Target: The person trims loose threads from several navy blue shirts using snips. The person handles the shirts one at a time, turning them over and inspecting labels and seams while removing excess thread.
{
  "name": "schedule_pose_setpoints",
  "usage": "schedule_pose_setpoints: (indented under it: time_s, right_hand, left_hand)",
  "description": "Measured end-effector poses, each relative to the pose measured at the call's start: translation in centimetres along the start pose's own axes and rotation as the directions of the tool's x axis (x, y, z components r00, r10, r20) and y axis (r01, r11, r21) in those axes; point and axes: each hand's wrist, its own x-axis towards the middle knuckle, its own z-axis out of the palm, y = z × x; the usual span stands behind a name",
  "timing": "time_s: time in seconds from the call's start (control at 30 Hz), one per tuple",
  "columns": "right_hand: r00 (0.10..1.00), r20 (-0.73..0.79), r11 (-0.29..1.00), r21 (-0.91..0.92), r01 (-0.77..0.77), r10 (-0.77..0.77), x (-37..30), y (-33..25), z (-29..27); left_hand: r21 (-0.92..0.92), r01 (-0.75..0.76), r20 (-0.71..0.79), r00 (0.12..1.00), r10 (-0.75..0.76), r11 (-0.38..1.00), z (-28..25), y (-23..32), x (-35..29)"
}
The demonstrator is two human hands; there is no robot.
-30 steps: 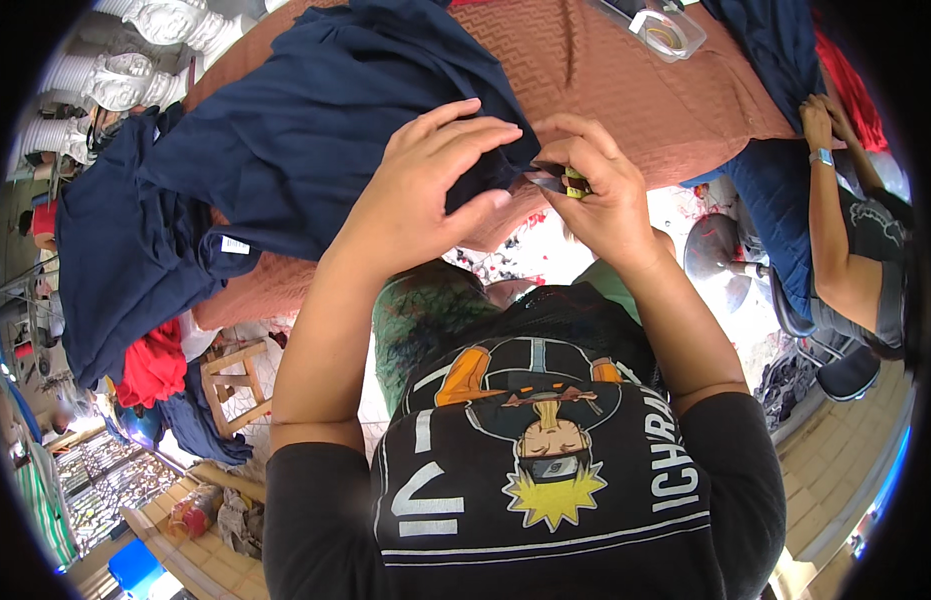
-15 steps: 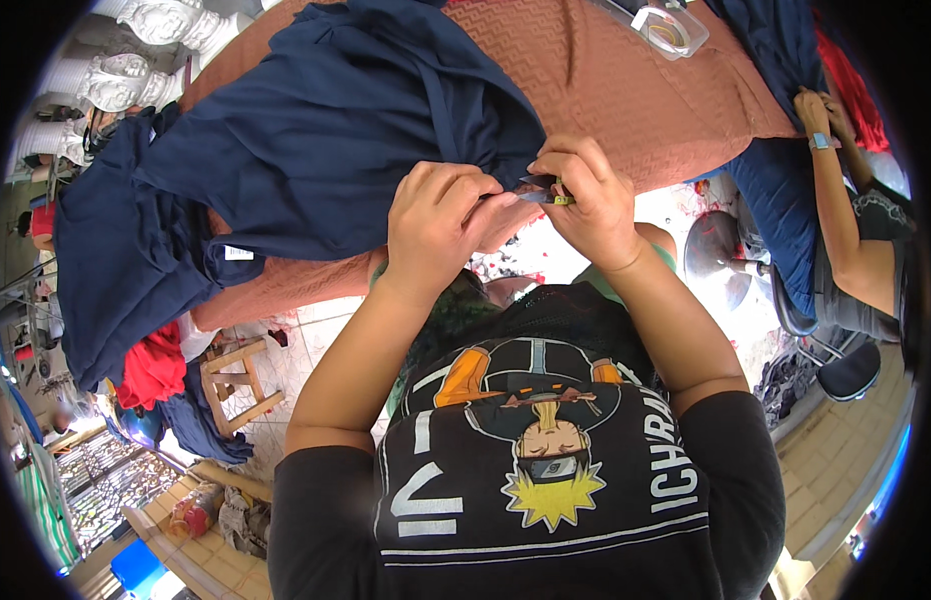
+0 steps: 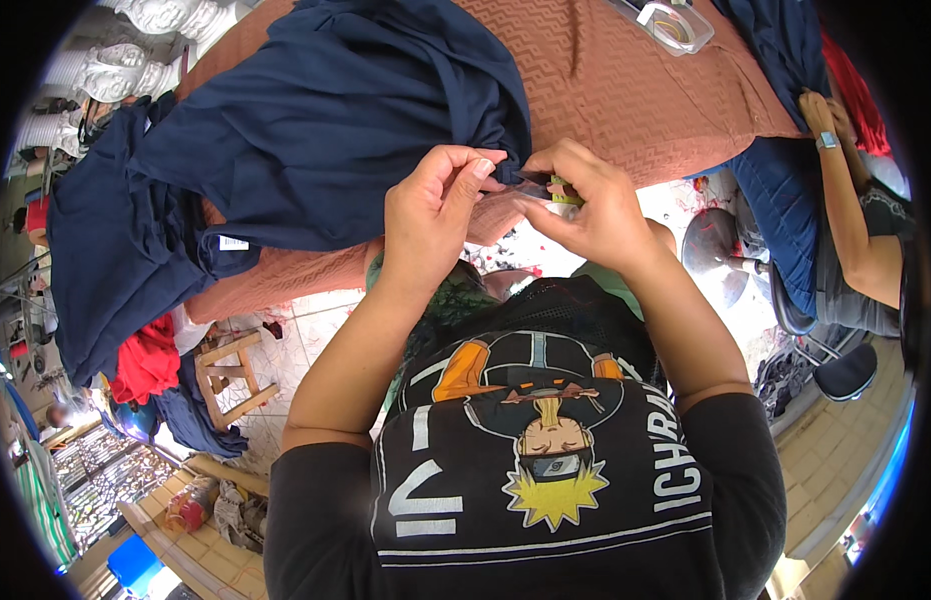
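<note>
A dark navy cloth garment (image 3: 325,150) lies in folds over the table's near edge. At its near right corner, my left hand (image 3: 425,210) is closed, thumb and forefinger pinching a bit of the navy cloth. My right hand (image 3: 600,210) is just to the right, closed on small thread snips (image 3: 563,192) with a yellow-green part. Their dark blades point left, close to the pinched cloth and my left fingertips. Whether the blades touch the cloth I cannot tell. A white tag (image 3: 233,243) shows on the garment's lower left part.
A brown patterned cloth covers the table (image 3: 625,110). Toward the far right stands a clear plastic container (image 3: 675,27). At right, another person's arm (image 3: 847,200) reaches to navy cloth. A wooden stool (image 3: 235,385) and red cloth (image 3: 145,365) are low at left.
My left hand has turned, with its thumb now raised beside the forefinger. My right thumb has moved down and away from the snips' blades. The garment's right edge has shifted slightly left.
</note>
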Motion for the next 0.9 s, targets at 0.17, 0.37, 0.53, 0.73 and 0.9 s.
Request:
schedule_pose_setpoints:
  time_s: [0.17,0.37,0.53,0.73,0.9]
  right_hand:
    - [0.993,0.055,0.994,0.032,-0.105,0.103,0.4,-0.5,-0.9]
    - [0.991,0.098,0.986,-0.146,-0.078,0.093,1.1,-1.4,-1.4]
    - [0.991,0.001,0.982,-0.131,-0.132,0.133,1.8,-1.0,-2.9]
    - [0.977,0.033,0.973,0.089,-0.215,0.213,1.5,-0.7,-3.7]
    - [0.950,0.120,0.953,0.060,-0.297,0.288,0.4,0.2,-1.2]
  left_hand:
    - [0.102,-0.047,0.021,0.999,0.045,0.994,-0.2,0.7,-0.3]
    - [0.314,-0.393,0.045,0.915,0.400,0.864,-0.4,1.8,-0.1]
    - [0.155,-0.703,0.399,0.687,0.607,0.694,-4.8,6.4,0.8]
    - [0.196,-0.575,0.202,0.816,0.541,0.794,-4.7,5.9,0.4]
    - [0.557,-0.598,0.329,0.796,0.507,0.577,-1.2,2.4,1.4]
